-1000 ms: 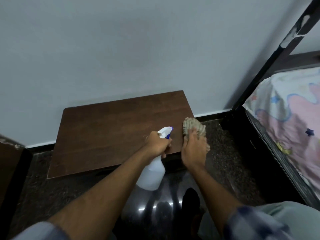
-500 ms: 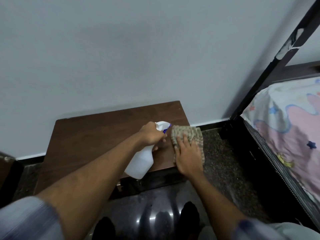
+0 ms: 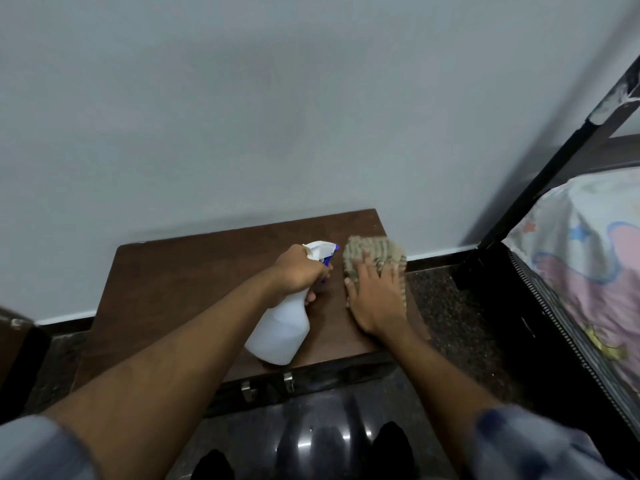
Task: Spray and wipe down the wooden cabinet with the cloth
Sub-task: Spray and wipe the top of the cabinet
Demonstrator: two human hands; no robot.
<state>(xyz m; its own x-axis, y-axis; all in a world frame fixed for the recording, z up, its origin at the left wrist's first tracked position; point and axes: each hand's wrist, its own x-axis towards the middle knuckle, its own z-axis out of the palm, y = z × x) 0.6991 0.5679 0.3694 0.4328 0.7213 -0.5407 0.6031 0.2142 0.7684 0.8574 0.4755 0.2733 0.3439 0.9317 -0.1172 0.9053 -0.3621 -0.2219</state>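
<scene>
Dark wooden cabinet [image 3: 194, 289] top, low against wall | white spray bottle [image 3: 282, 336] tilted, neck inside curled fingers | striped beige cloth [image 3: 372, 252] flat beneath spread fingertips

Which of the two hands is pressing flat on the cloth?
The right hand: it lies open with fingers spread on the cloth on the cabinet top. The left hand is curled around the spray bottle.

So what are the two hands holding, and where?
The left hand grips the white plastic spray bottle by its neck. The right hand presses flat on the striped beige cloth, not gripping it.
</scene>
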